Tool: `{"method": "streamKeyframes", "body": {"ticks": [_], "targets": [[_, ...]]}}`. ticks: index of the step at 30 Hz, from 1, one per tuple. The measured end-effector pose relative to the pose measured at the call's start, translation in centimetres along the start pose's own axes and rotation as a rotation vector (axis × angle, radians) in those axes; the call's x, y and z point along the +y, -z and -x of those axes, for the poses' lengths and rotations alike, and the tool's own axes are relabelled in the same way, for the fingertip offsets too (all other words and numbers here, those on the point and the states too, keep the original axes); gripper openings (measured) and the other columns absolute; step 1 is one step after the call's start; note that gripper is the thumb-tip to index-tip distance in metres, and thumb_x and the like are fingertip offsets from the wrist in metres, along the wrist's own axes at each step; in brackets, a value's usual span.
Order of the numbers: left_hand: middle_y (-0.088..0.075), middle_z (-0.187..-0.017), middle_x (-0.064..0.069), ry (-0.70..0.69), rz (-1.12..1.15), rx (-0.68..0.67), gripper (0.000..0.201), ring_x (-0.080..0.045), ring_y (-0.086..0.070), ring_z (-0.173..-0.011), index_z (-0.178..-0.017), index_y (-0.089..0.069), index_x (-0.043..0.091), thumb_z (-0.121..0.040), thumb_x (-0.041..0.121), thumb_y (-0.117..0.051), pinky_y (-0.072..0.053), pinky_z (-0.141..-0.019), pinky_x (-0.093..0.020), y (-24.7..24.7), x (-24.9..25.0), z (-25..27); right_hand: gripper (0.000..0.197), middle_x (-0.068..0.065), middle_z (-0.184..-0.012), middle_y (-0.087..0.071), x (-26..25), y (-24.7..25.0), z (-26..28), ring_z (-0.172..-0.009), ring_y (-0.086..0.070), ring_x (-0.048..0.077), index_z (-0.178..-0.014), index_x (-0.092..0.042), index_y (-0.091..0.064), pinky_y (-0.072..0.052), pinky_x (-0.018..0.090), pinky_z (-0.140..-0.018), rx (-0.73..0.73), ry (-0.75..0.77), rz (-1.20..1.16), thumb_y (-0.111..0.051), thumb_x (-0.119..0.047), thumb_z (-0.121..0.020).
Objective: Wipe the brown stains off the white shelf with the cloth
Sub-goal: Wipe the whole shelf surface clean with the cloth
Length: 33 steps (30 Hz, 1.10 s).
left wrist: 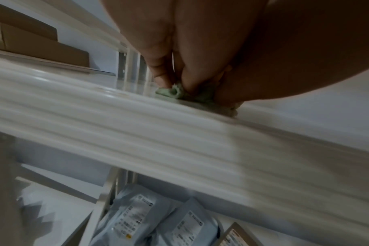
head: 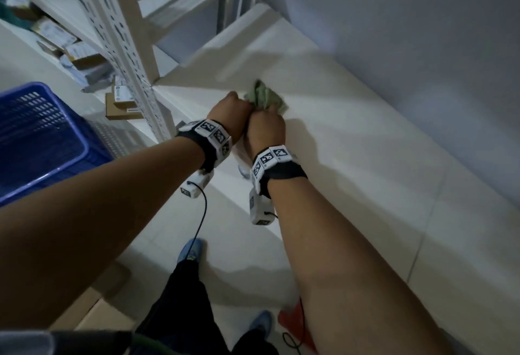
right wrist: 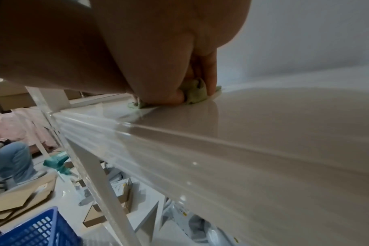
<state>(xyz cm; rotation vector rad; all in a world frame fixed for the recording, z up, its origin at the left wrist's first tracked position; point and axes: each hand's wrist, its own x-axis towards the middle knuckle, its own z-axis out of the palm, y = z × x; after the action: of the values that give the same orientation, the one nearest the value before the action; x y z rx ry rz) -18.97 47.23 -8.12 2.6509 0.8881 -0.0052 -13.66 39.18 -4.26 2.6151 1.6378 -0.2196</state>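
**Both hands on cloth, mid-wipe on shelf**

My forearms fill the near part of the head view, running up to 12 o'clock. My left hand [head: 229, 114] and right hand [head: 266, 126] sit pressed side by side, both with fingers curled down onto the green cloth [head: 266, 98], bunched and pressed flat against the white shelf [head: 351, 140]. The cloth pokes out at 12 o'clock of my knuckles, close to the shelf's front edge, with the slotted upright post [head: 132, 73] at 9 o'clock of it. Wrist views confirm: fingertips of each hand pinch and press the cloth onto the surface.

Progress, my read: wiping underway. No brown stains are clear on the visible shelf top; light is dim and the frames are blurred, so I can't tell if any remain, or what's under the cloth. Shelf toward 3 o'clock looks plain. Blue basket [head: 36, 140] at 9 o'clock on the floor; packages on the lower shelf.
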Motion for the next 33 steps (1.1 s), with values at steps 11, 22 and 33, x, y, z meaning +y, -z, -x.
{"method": "streamKeyframes", "body": {"ticks": [11,22,33], "targets": [[-0.062,-0.107,-0.019,-0.095,-0.042,-0.09,0.032,-0.039,-0.058,-0.094,-0.106,-0.062,0.011,-0.091,0.011,-0.035,-0.05,-0.087,-0.044,-5.1,14.9,-4.4,0.023,0.02,-0.113,-0.061,15.2,-0.5,4.4,-0.108,-0.056,0.034,-0.1,0.0,-0.064,-0.046,0.038,-0.081,-0.003,-0.149,-0.043,-0.043,-0.008,-0.094],[-0.061,-0.115,-0.019,-0.226,-0.215,-0.305,0.029,-0.036,-0.058,-0.108,-0.118,-0.057,0.004,-0.093,0.004,-0.043,-0.048,-0.085,-0.038,-6.8,27.3,-0.7,0.004,0.026,-0.067,-0.064,23.6,-1.3,14.9,-0.068,-0.063,0.043,-0.071,0.004,-0.068,-0.047,0.036,-0.05,0.092,-0.151,-0.084,-0.065,0.008,-0.072],[-0.067,-0.104,-0.017,-0.341,-0.226,-0.314,0.025,-0.036,-0.066,-0.093,-0.108,-0.058,0.008,-0.084,0.008,-0.052,-0.055,-0.079,-0.041,-7.2,30.8,-4.9,0.024,0.024,-0.098,-0.068,28.9,-0.7,13.1,-0.097,-0.061,0.039,-0.091,0.003,-0.069,-0.046,0.04,-0.073,0.091,-0.201,-0.17,-0.046,-0.002,-0.091]]}}
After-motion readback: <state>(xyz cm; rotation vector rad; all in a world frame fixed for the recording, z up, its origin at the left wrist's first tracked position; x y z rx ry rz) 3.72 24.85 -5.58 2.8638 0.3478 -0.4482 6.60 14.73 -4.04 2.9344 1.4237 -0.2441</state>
